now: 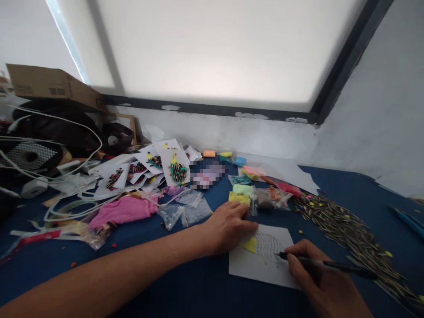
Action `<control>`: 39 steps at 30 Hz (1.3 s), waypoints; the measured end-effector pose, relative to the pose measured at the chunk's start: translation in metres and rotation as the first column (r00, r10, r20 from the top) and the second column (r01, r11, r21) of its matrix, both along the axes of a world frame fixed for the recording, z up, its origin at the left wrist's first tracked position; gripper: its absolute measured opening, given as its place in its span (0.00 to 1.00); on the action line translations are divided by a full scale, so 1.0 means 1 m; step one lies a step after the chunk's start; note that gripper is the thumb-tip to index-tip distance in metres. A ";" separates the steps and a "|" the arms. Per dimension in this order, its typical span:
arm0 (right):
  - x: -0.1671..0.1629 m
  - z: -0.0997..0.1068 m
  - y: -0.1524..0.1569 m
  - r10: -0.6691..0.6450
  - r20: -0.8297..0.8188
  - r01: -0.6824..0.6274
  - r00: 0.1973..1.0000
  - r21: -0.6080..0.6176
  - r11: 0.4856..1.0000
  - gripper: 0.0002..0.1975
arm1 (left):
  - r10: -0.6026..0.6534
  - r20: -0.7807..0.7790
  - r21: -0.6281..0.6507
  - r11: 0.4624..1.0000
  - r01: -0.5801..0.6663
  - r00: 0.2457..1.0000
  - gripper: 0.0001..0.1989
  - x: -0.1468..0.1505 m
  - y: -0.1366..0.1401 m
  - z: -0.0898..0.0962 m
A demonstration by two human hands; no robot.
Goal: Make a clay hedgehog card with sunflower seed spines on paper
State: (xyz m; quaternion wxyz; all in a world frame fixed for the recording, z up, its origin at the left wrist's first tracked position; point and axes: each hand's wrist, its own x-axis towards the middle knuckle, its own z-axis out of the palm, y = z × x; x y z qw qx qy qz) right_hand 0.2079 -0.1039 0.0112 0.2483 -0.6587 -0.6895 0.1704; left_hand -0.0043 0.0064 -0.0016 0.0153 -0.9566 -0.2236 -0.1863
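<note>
A white paper card [241,268] lies in front of me with a pencil-like drawing of a rounded, lined body [270,247] on it. A flat yellow patch [251,244] sits at the drawing's left end. My left hand [228,227] rests flat over the card's upper left corner, thumb stretched along its top edge, fingertips by a yellow packet [239,198]. In the fingers of my right hand [314,271] is a black pen [331,264], its tip touching or just above the drawing's right side. The hand lies at the card's right edge.
A long heap of sunflower seeds [344,225] spreads along the right. Small bags of coloured clay [243,190] lie beyond the card. Finished seed-decorated cards [170,152], a pink cloth [124,211], cables [82,126] and a cardboard box [53,84] crowd the left. White sheets [281,170] lie by the wall.
</note>
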 end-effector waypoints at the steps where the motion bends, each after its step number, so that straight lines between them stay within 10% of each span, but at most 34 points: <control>1: 0.000 0.000 0.000 -0.004 0.001 0.004 1.000 0.002 1.000 0.13 | 0.000 -0.003 0.002 1.000 0.000 1.000 0.11 0.000 0.000 0.000; 39: 0.000 0.007 0.000 -0.100 -0.055 0.104 0.993 0.071 0.992 0.13 | 0.004 -0.027 -0.019 1.000 -0.004 1.000 0.11 -0.001 0.000 0.001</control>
